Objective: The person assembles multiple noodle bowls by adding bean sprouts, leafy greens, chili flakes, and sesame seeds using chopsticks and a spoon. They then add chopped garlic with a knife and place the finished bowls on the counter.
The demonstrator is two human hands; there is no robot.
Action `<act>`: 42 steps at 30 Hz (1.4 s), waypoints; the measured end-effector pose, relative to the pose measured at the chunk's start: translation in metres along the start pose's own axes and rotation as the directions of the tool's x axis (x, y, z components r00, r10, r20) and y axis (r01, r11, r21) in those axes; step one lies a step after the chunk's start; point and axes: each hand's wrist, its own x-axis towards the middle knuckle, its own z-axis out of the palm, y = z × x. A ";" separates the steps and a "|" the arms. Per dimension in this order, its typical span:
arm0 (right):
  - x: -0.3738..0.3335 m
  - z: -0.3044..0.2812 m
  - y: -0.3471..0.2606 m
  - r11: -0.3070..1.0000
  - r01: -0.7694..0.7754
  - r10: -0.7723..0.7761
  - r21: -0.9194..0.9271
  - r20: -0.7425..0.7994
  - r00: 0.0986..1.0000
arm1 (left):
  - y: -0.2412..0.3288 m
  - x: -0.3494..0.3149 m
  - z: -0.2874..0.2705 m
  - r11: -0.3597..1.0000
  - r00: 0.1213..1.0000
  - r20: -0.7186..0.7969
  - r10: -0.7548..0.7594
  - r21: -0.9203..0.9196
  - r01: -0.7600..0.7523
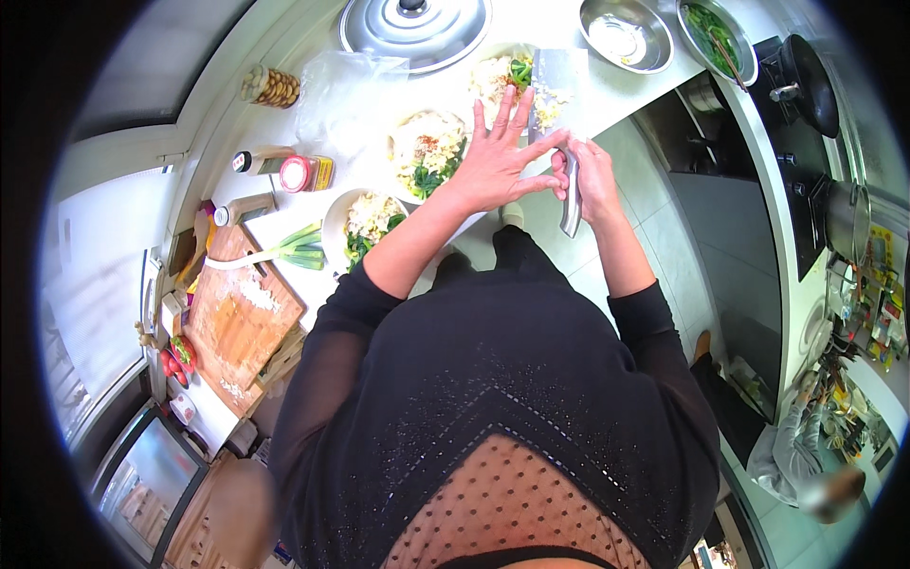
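Observation:
My right hand [595, 178] grips the metal handle of a cleaver [561, 68], its broad blade pointing away from me at the counter's edge. Chopped pale bits [548, 106] lie on the blade. My left hand [495, 169] is spread beside the blade, palm down, its thumb and index finger reaching close to the handle; whether they touch it I cannot tell. Under and beside my left hand stand three bowls: a far bowl [477, 78], a middle bowl [390, 152] and a near bowl [328, 232]. They hold pale chopped food and leafy greens; red seasoning shows in the far two.
A steel lid [379, 43], clear plastic bag [346, 104] and jars [305, 174] occupy the counter's left. A scallion [299, 248] lies by a floury wooden board [237, 322]. Far right are a steel bowl [607, 43], a bowl of greens [706, 38] and a stove. Another person [791, 450] is lower right.

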 end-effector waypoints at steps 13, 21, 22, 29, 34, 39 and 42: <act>0.003 -0.012 0.000 0.994 -0.040 0.038 0.103 0.013 0.999 | -0.024 0.029 0.027 0.979 0.991 0.018 -0.135 0.158 0.130; -0.005 -0.026 -0.009 0.999 -0.004 0.005 0.052 -0.036 0.999 | -0.040 0.024 0.029 0.980 0.984 -0.071 -0.165 0.102 0.172; -0.005 -0.026 -0.011 0.999 0.013 -0.011 0.034 -0.038 0.999 | -0.043 0.024 0.028 0.980 0.979 -0.104 -0.174 0.083 0.183; -0.008 -0.019 -0.012 0.980 0.106 -0.116 -0.169 -0.053 0.992 | -0.058 0.023 0.009 0.968 0.922 -0.331 -0.202 -0.211 0.136; -0.002 -0.016 -0.008 0.922 0.091 -0.109 -0.376 -0.027 0.994 | -0.041 0.026 0.010 0.972 0.932 -0.287 -0.221 -0.142 0.187; 0.000 -0.013 -0.005 0.924 0.137 -0.146 -0.356 0.000 0.989 | -0.044 0.023 0.016 0.966 0.919 -0.295 -0.260 -0.095 0.242; 0.004 -0.013 -0.005 0.919 0.157 -0.163 -0.362 0.016 0.987 | -0.046 0.019 0.015 0.968 0.923 -0.294 -0.248 -0.118 0.223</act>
